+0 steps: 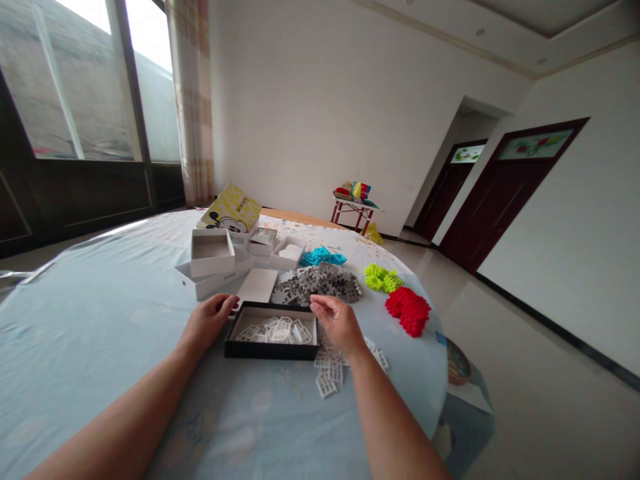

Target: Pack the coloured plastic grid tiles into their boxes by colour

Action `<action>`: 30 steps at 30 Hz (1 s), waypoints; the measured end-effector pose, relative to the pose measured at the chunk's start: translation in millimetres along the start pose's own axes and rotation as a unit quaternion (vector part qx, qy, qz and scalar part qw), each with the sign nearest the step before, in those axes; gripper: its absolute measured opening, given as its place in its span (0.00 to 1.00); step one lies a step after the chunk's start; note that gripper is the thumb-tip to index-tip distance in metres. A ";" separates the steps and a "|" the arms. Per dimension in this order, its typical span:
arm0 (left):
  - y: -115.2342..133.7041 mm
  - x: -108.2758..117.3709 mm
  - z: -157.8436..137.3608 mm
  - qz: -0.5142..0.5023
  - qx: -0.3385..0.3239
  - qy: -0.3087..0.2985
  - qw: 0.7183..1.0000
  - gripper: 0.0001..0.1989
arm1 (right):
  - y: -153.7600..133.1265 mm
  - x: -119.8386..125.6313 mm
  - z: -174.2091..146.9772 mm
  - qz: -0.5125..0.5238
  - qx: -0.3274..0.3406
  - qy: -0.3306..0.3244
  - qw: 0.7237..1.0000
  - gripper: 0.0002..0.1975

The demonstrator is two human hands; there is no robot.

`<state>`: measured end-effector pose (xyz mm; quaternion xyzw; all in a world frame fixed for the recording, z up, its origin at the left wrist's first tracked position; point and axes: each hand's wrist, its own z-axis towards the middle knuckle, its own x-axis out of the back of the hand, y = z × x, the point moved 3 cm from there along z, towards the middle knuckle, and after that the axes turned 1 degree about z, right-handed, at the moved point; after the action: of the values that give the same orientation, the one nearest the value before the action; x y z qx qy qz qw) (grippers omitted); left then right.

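Grip curled, left hand (213, 313) and right hand (339, 321) sit by the far corners of the black box (273, 350); I can't tell if they hold anything. I judge it light and stiff, best taken by its sides, with loose white pieces (279, 331) inside. A cloth-covered worktop (250, 420) surrounds it, a pale wall (300, 100) beyond.

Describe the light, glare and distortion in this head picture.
Head view: bright daylight enters through the dark-framed glass window, its top blown out white; head view: glossy pale floor shows soft reflections; head view: nearer dark red wooden door leans, probably from lens or camera tilt; head view: small white plastic lattice pieces look slightly soft.
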<state>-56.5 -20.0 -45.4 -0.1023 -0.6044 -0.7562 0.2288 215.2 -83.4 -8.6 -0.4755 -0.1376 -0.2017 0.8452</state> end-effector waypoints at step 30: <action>-8.4 -1.8 3.8 0.002 -0.009 -0.012 1.000 0.19 | 44.4 10.2 -20.3 -0.302 -0.133 -0.163 0.930 0.20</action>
<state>-59.4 -14.6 -52.5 -0.1143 -0.5999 -0.7601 0.2220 246.0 -82.2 -47.8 -0.5459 -0.3820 -0.3835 0.6395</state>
